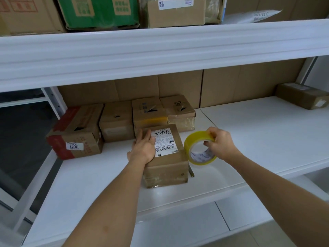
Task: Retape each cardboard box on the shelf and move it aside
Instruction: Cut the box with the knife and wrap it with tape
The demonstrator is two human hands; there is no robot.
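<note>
Left hand [144,146] lay flat, released, pinning the labelled cardboard box [166,157] on the shelf [249,139]; right hand [219,142] pinched the yellow tape roll [200,148] just right of it, likely seeking the tape's end.

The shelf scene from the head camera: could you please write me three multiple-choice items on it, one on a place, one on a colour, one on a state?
1. Where does the left hand rest?
A. on the labelled box
B. on the tape roll
C. on the bare shelf

2. What colour is the tape roll?
A. red
B. yellow
C. black

3. What is the right hand doing?
A. hanging idle
B. pressing the box
C. holding the tape roll

Answers: 1 A, its palm lies on the box top; 2 B, the roll shows yellow; 3 C, its fingers curl round the roll's rim.
</note>
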